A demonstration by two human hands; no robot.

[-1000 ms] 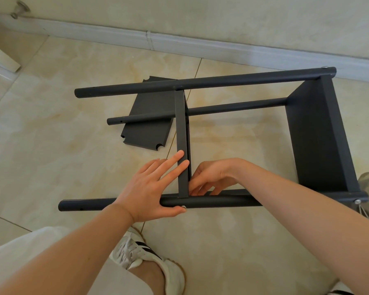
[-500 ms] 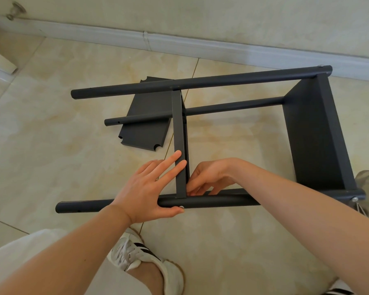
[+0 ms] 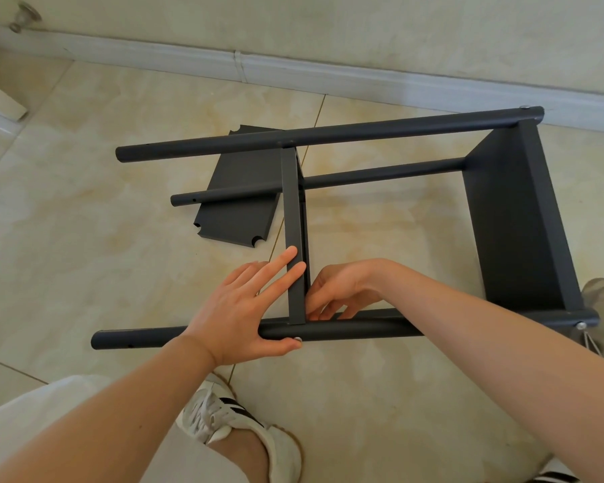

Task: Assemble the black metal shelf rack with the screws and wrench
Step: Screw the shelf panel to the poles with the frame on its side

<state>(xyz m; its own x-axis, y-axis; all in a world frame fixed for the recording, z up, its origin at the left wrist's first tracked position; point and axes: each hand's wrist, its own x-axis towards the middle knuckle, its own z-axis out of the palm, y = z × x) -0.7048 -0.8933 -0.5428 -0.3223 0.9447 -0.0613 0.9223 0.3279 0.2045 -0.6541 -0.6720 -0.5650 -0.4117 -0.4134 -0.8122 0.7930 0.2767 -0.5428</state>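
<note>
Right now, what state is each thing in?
rack frame: on its side, partly built.
end shelf: fitted to the frame.
middle shelf: edge-on across the frame.
loose shelf: flat on the floor.
left hand: straight fingers press middle shelf.
right hand: fingers curled at its near corner.

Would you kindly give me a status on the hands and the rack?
Left hand flat, bracing middle shelf and near post. Right hand curled at their joint, grip unclear. Loose panel on floor behind.
</note>
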